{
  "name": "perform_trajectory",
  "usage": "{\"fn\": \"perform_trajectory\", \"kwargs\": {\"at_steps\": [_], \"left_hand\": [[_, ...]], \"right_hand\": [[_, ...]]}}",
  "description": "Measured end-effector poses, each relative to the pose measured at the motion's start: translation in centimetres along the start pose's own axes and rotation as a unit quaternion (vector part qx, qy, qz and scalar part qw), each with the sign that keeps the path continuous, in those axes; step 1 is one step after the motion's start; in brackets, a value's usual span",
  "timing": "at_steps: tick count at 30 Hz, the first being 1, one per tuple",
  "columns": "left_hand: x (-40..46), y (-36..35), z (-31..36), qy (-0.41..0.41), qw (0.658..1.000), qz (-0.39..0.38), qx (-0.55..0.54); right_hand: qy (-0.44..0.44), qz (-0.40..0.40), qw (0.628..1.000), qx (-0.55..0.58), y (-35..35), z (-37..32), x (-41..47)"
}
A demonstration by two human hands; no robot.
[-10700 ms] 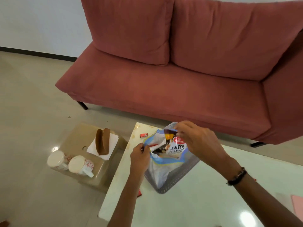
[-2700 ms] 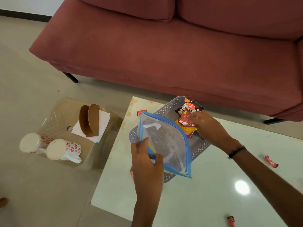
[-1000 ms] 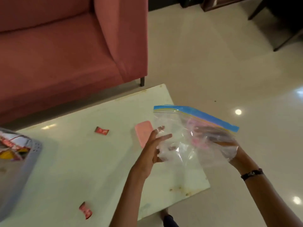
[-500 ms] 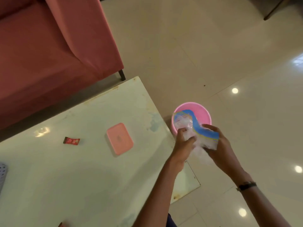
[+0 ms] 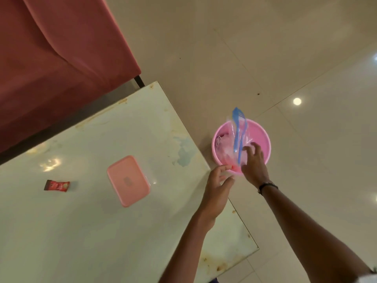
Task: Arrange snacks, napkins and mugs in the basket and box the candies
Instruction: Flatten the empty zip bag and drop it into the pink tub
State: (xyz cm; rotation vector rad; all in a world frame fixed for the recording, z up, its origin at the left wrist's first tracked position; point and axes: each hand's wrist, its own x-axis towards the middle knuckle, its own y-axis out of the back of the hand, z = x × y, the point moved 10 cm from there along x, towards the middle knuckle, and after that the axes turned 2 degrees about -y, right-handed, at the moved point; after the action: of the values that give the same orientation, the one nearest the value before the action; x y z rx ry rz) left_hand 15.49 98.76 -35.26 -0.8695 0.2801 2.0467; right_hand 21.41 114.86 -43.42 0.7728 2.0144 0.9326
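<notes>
Candy box is sitting lidded on the table while both hands, right hand and left hand, fingers spread and gripping nothing, are hovering over the pink bin, seemingly discarding the zip bag.

A lidded box lay on the table, with a wrapped candy to its left and a sofa behind. Off the table's right edge a bucket stood on the floor, a plastic bag apparently inside it. The right hand was over the bucket, the left hand at the table's edge.
</notes>
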Motion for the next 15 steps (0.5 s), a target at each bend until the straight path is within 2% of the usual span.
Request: {"fn": "perform_trajectory", "kwargs": {"at_steps": [2, 4, 6, 7, 9, 11, 12, 13, 15], "left_hand": [[0.0, 0.1, -0.1, -0.002, 1.000, -0.001, 0.001], [-0.2, 0.3, 0.1, -0.002, 1.000, 0.002, 0.001], [-0.4, 0.5, 0.4, -0.003, 1.000, 0.004, -0.003], [-0.6, 0.6, 0.6, -0.004, 1.000, 0.006, -0.006], [-0.9, 0.8, 1.0, -0.005, 1.000, 0.009, -0.007], [-1.1, 0.9, 1.2, -0.007, 1.000, 0.013, -0.007], [-1.1, 0.9, 1.3, -0.008, 1.000, 0.015, -0.008], [-1.2, 1.0, 1.4, -0.010, 1.000, 0.017, -0.010], [-1.4, 1.1, 1.5, -0.014, 1.000, 0.018, -0.014]], "right_hand": [[-0.017, -0.126, 0.986, -0.112, -3.8, 2.0, 0.2], [-0.010, -0.185, 0.964, -0.192, -5.2, 3.0, 0.0], [0.003, -0.144, 0.966, -0.213, -4.2, 2.5, 0.2], [0.007, -0.079, 0.980, -0.183, -2.7, 1.7, 0.6], [0.002, 0.064, 0.995, -0.076, 0.9, 0.1, 0.5], [0.024, 0.157, 0.987, 0.027, 3.1, -1.8, 0.1], [0.044, 0.166, 0.984, 0.050, 3.2, -2.7, 0.1], [0.057, 0.143, 0.987, 0.050, 2.5, -3.3, 0.4], [0.065, -0.007, 0.997, -0.035, -1.8, -3.0, 1.3]]}}
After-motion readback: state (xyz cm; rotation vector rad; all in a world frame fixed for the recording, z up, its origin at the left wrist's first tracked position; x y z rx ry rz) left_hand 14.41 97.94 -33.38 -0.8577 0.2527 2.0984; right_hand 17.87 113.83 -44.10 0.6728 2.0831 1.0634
